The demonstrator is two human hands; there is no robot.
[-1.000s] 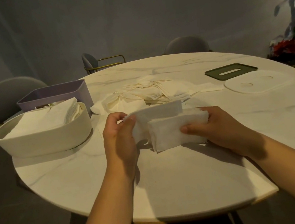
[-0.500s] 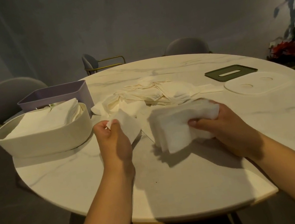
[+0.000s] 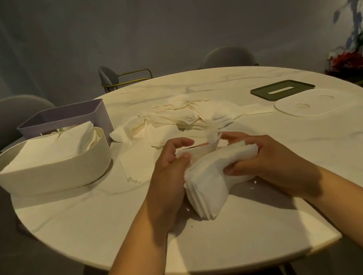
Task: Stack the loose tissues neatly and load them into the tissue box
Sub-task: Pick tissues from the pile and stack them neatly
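A thick stack of white tissues (image 3: 209, 180) hangs between both hands above the table's near middle, its lower edge drooping toward me. My right hand (image 3: 264, 162) grips the stack from the right, thumb on top. My left hand (image 3: 169, 168) holds its left end, fingers curled over a folded tissue on top. A loose heap of tissues (image 3: 184, 115) lies behind the hands. The cream oval tissue box (image 3: 50, 176) at the left holds a neat tissue pile.
A purple box (image 3: 96, 110) stands behind the cream one. A dark green lid (image 3: 283, 90) with a slot and a white oval lid (image 3: 314, 104) lie at the far right. Grey chairs ring the round marble table (image 3: 304, 188). A plant with red flowers (image 3: 347, 60) stands at the right.
My left hand, which held a single tissue off to the left, has come back to the stack. Both hands now hold it together, and the stack has tilted down toward me.
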